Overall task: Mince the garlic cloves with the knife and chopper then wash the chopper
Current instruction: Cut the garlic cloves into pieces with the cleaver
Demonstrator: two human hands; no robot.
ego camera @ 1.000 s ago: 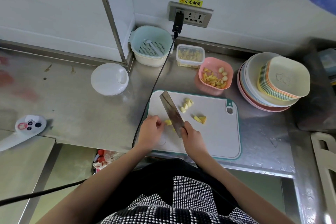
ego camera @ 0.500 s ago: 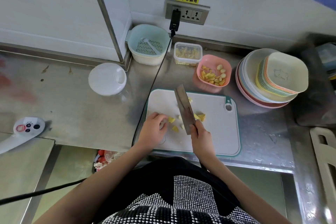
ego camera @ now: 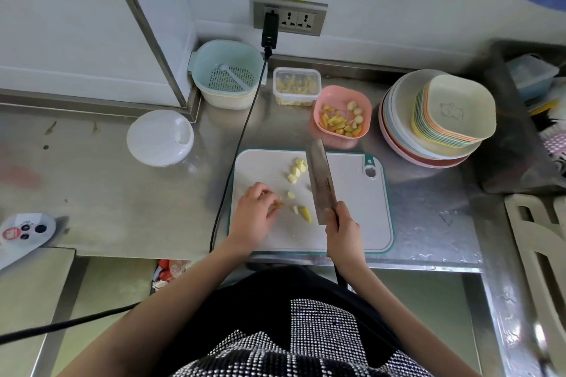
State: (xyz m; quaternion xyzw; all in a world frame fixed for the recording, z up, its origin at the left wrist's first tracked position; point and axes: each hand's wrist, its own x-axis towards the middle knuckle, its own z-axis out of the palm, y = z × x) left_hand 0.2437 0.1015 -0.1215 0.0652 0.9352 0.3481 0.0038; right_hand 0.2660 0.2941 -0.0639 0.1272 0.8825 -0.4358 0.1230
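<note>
White plastic, the cutting board [ego camera: 352, 223] was your workplace: your right hand [ego camera: 344, 231] gripped the knife [ego camera: 320, 182] over its middle, while your left hand [ego camera: 255, 213] pinched a garlic piece at its left side. Garlic cloves [ego camera: 296, 170] lay left of the blade. Knife-chopping seemed underway; next, steady the piece and cut down.
</note>
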